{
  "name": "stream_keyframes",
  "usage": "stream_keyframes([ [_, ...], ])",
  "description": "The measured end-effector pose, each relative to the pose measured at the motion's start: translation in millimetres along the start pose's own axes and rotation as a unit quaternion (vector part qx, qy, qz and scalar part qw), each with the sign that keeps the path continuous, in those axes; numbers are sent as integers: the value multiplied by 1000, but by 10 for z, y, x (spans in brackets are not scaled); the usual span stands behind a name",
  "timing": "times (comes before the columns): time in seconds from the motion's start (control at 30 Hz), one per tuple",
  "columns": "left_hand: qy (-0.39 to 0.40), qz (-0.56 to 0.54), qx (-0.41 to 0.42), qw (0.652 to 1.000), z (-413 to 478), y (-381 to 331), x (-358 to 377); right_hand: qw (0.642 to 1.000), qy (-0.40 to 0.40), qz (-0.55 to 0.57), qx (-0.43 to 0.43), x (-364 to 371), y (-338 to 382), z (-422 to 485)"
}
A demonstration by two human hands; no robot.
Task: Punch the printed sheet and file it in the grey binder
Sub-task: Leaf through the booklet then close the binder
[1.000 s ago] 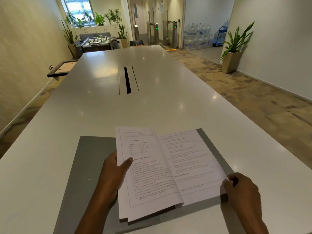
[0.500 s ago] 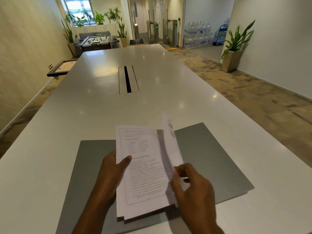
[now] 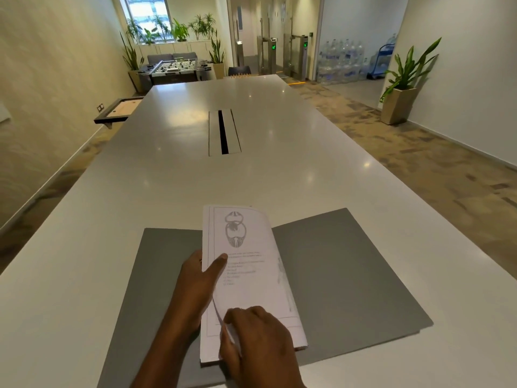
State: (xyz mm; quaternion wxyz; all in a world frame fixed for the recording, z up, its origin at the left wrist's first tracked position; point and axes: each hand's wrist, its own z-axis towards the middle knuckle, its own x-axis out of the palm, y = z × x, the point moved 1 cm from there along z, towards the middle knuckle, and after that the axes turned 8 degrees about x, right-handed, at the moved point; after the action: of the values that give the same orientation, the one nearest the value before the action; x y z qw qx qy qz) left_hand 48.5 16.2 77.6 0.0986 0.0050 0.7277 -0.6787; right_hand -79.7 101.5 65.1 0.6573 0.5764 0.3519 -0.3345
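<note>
The grey binder (image 3: 344, 278) lies spread flat on the white table (image 3: 167, 177) in front of me. A stack of printed sheets (image 3: 246, 278) stands over its middle, the top page showing a drawing and some text. My left hand (image 3: 195, 284) grips the stack's left edge, thumb pressed on the top page. My right hand (image 3: 257, 343) rests on the lower part of the stack, fingertips pinching a page edge near the bottom left. No punch is in view.
A cable slot (image 3: 223, 133) runs along the table's centre further out. A framed board (image 3: 119, 110) juts out past the left table edge. A potted plant (image 3: 402, 88) stands by the right wall; a football table (image 3: 174, 70) sits at the far end.
The right-hand pages have been flipped over to the left onto the stack. My right hand moved from the binder's right corner to the stack's lower part. The binder's right half is now bare.
</note>
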Motion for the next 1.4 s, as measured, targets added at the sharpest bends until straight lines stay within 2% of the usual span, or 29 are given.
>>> stream_keyframes([
  [0.03,4,17,4,1000,0,7,-10,1000,20,14,9,-85,20,-39],
  [0.13,7,62,19,998,-7,-8,-40,999,14,44,9,-112,65,-105],
  [0.2,3,63,20,998,-10,-24,-54,990,33,129,42,-221,-52,-86],
  [0.27,0,53,16,998,-19,-49,-56,978,-49,195,62,-388,-247,84],
  [0.33,1,45,13,999,-23,-84,-34,972,-78,200,92,-487,-448,322],
  [0.47,1,25,0,1000,21,-166,69,965,13,208,159,-661,-792,792],
  [0.6,12,-11,-8,1000,72,-287,241,951,97,232,181,-706,-1053,1048],
  [0.7,35,-16,4,999,100,-414,432,913,135,326,206,-744,-1148,1074],
  [0.8,64,-18,21,998,109,-537,670,842,154,454,246,-786,-1183,986],
  [0.93,92,19,34,995,153,-626,1010,798,151,523,258,-862,-1307,930],
  [1.07,121,12,13,993,135,-617,1362,823,80,497,263,-1115,-1523,983],
  [1.2,174,20,-1,984,60,-606,1660,825,95,483,276,-1297,-1704,979],
  [1.27,200,63,7,978,9,-578,1718,841,106,450,280,-1350,-1815,996],
  [1.4,209,92,27,973,-42,-502,1635,856,69,381,341,-1331,-2113,1055],
])
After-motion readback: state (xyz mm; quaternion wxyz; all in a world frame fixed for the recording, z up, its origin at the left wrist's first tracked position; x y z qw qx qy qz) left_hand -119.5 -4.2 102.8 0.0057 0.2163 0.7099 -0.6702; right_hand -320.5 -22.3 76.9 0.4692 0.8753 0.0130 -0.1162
